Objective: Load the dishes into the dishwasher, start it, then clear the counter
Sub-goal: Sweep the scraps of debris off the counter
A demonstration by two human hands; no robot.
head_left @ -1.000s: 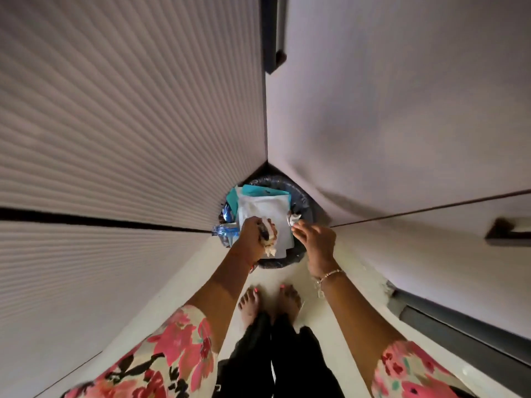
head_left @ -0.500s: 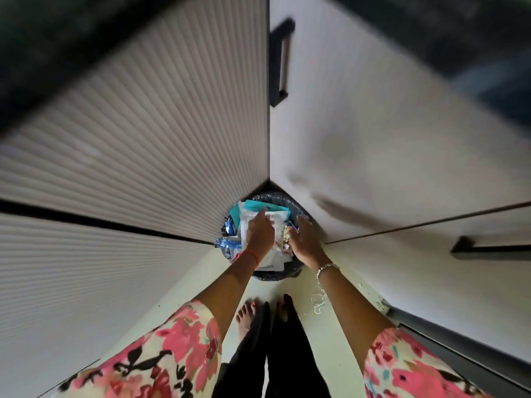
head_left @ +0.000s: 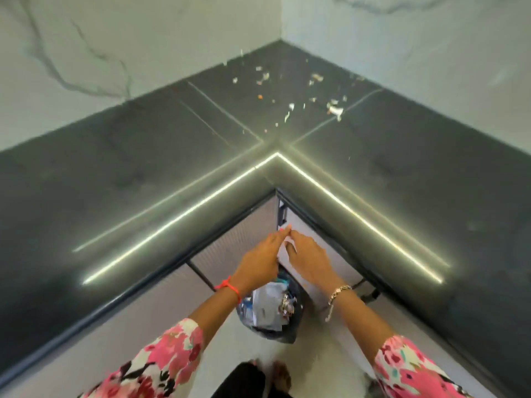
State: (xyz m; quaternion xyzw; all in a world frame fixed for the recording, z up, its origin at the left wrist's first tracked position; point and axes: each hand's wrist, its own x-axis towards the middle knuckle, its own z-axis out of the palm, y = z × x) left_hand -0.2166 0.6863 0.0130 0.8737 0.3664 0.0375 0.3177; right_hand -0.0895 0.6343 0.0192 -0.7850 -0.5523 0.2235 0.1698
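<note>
Scraps (head_left: 334, 110) at far corner of L-shaped counter (head_left: 172, 156)

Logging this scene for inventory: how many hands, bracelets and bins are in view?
Hands: 2, left hand, right hand
Bracelets: 2, red bracelet, metal bracelet
Bin: 1
Total: 5

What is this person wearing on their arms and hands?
Both arms have floral sleeves, with pink and red blooms and black leaves on white: left sleeve, right sleeve. The left hand has a red-orange thread band at the wrist; the right hand has a thin metal chain bracelet. No gloves.
</note>
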